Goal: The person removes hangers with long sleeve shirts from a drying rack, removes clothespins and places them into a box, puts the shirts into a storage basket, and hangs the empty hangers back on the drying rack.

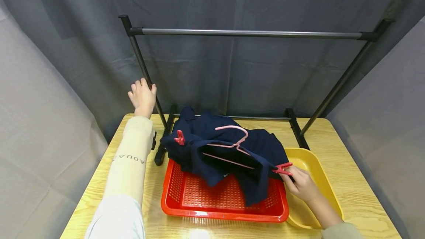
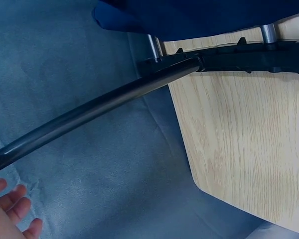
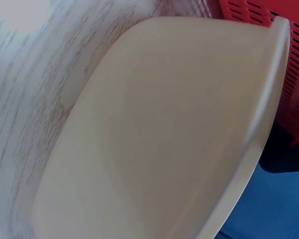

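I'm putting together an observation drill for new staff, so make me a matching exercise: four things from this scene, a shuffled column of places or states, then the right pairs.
Column one
1. Left hand
2. Right hand
3. Pink hanger
4. Yellow basin

Column two
A. Partly inside the dark blue garment
B. On the table, beside the red basket
C. At a black upright of the rack
D. Pinching a red clip

Right pairs: 1-C, 2-D, 3-A, 4-B.

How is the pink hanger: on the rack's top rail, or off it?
Off. The pink hanger sits partly within the navy garment, its hook apart from the top rail.
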`<act>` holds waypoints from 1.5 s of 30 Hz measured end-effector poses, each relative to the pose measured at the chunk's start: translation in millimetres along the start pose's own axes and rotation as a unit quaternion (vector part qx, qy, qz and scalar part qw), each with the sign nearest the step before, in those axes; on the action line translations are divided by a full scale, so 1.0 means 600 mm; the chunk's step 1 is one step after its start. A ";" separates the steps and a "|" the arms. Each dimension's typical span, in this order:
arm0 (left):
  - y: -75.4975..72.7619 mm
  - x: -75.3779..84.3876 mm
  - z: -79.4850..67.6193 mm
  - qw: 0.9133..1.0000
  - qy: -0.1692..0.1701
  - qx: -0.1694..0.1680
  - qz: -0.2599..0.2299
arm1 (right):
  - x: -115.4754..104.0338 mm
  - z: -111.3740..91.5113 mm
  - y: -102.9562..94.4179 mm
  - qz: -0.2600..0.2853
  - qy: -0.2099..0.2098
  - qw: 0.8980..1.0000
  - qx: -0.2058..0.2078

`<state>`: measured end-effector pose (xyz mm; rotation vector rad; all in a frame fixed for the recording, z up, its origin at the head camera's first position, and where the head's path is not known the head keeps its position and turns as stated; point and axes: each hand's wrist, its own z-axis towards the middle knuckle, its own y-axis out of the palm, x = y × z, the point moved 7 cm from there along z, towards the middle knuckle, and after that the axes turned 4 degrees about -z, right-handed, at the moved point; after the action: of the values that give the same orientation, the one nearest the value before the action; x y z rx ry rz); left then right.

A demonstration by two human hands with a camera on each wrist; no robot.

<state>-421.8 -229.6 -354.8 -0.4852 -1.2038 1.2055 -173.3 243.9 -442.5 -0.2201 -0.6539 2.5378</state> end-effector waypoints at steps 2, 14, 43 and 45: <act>0.000 -0.001 0.000 1.000 0.000 -0.002 0.000 | 0.000 -0.001 0.008 0.009 0.002 1.000 -0.008; -0.002 -0.002 -0.001 1.000 -0.002 -0.004 -0.001 | 0.009 -0.002 0.040 0.045 0.022 0.998 -0.040; -0.002 0.002 -0.003 0.999 0.009 -0.029 0.020 | 0.038 0.001 0.075 0.094 0.128 0.977 -0.142; -0.003 0.003 -0.004 0.999 0.011 -0.028 0.021 | 0.039 0.001 0.075 0.094 0.130 0.977 -0.142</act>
<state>-418.9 -228.0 -353.5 -0.5661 -1.2165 1.2030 -213.0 221.3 -464.6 -0.7333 -0.9248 2.5186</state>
